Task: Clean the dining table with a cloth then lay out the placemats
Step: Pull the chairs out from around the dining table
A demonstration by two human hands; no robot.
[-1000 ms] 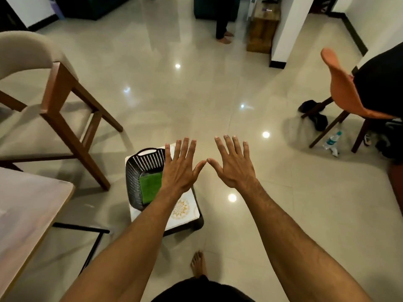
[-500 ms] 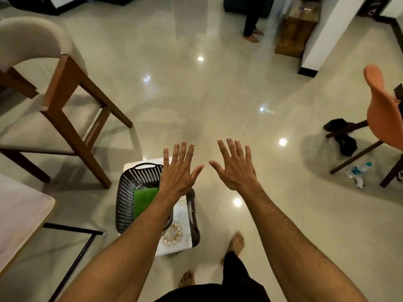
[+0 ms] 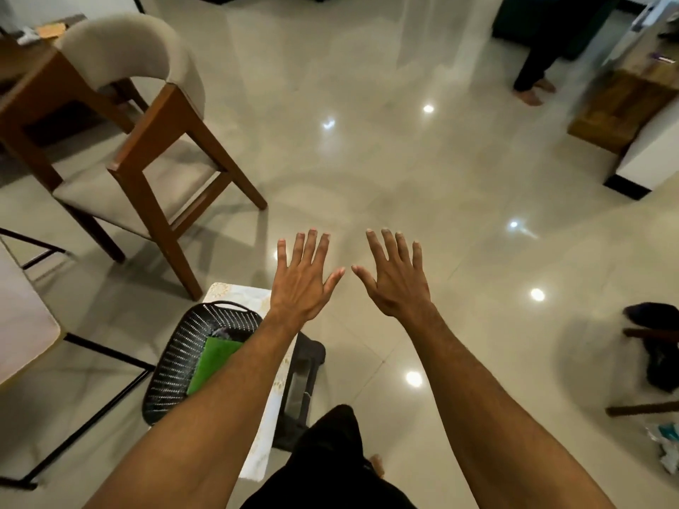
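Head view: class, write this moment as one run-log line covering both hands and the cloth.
left hand: open, empty | right hand: open, empty | green cloth: in black basket, untouched | step: nothing picked up

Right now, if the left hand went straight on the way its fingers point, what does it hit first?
Nothing, as far as visible: the left hand points over bare floor; the chair stands off to its left. Depth unclear.

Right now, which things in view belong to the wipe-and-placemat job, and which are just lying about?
Job:
- cloth, green, in the basket
- placemats, under the basket
- table, corner at left
- left hand and right hand, both open, holding nothing

Lying about:
- chair
- wooden box
- dark bundle on the floor
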